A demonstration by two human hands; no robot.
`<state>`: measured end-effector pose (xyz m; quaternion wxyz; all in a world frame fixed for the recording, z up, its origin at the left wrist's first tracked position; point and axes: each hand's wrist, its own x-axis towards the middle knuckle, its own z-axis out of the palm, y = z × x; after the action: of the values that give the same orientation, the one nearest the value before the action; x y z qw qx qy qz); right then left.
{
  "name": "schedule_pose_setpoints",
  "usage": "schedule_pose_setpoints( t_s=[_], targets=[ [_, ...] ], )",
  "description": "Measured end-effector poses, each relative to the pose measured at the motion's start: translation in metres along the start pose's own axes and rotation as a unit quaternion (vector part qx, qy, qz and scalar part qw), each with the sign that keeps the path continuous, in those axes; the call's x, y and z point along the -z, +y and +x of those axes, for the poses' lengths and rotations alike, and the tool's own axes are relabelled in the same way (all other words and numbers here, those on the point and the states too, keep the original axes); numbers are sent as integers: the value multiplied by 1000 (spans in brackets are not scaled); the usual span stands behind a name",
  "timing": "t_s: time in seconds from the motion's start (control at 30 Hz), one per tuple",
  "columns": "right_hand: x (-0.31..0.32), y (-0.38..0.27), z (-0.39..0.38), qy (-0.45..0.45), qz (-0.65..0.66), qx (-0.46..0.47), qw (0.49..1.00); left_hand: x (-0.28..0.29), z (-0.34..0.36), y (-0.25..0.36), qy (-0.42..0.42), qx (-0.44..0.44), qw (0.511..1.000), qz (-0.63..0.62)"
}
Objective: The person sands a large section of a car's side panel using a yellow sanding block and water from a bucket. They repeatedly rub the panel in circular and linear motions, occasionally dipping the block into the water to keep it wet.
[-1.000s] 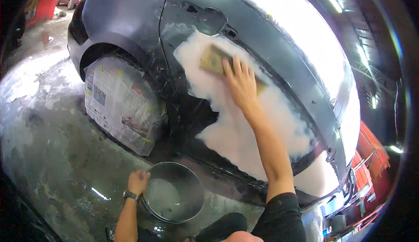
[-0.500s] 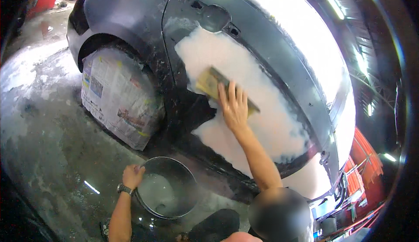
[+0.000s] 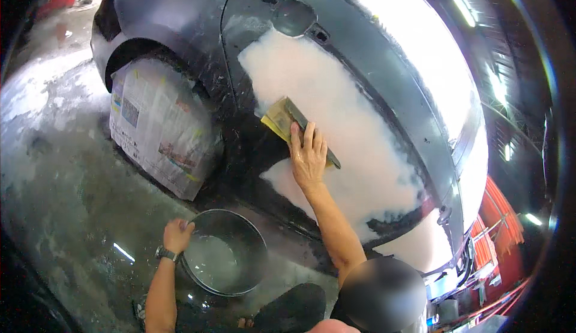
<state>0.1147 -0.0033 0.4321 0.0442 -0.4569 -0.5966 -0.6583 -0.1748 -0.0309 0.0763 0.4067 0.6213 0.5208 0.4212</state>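
In my right hand (image 3: 309, 160) is a long sanding block (image 3: 296, 117) with yellow sandpaper around it, its fingers closed over the block. The block lies slantwise against the car door (image 3: 336, 27), on a large pale patch of filler (image 3: 354, 123), with its upper end at the patch's left edge. Down at the left, my left hand (image 3: 178, 235), with a watch on its wrist, grips the rim of a dark bucket (image 3: 255, 237). Cloudy liquid stands in the bucket. A blurred round shape covers the upper part of my right arm.
Printed paper (image 3: 159, 135) covers the rear wheel. The wet concrete floor (image 3: 60, 201) spreads to the left. Above the patch is a round door-handle recess (image 3: 295, 18). Orange-red panels and bars (image 3: 501, 213) stand at the far right. My dark-clothed knee (image 3: 294, 309) shows beside the bucket.
My right hand has slid the sanding block a little down and left across the filler. My left hand has stayed on the bucket's rim. The whole view has shifted slightly.
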Motion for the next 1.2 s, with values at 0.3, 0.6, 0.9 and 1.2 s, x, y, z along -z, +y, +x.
schedule_pose_setpoints(
  t_s=[0.3, 0.6, 0.9, 1.2],
  targets=[
    [0, 48, 131, -25, 50, -34, 998, 15, 4, 20, -59, 73, 996, 11],
    [7, 59, 71, -14, 20, 28, 999, 5, 9, 2, -32, 48, 997, -56],
    [24, 87, 36, -14, 17, 93, 995, 8, 5, 1, -50, 50, 997, -29],
    [7, 92, 141, -21, 56, 55, 997, 17, 4, 8, -56, 52, 996, -43]
  ],
)
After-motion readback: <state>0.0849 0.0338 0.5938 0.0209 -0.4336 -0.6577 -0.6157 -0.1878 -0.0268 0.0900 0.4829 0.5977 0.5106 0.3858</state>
